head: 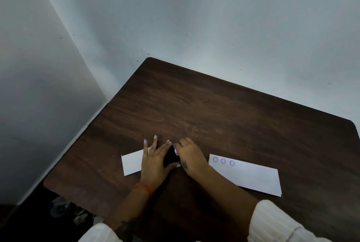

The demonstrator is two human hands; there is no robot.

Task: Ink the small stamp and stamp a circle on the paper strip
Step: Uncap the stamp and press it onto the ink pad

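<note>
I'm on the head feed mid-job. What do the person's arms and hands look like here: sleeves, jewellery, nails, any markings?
Both arms wear white ribbed sleeves pushed back from the forearms. The left hand has pale, light-blue painted nails and an orange-red thread band at the wrist; a dark tattoo shows near that sleeve. The right hand carries a small dark tattoo on its back, with pale nails too.

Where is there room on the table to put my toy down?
The far half of the table, toward the wall, is bare. Near you it is crowded: the left hand and right hand sit between a small paper and the stamped paper strip.
</note>
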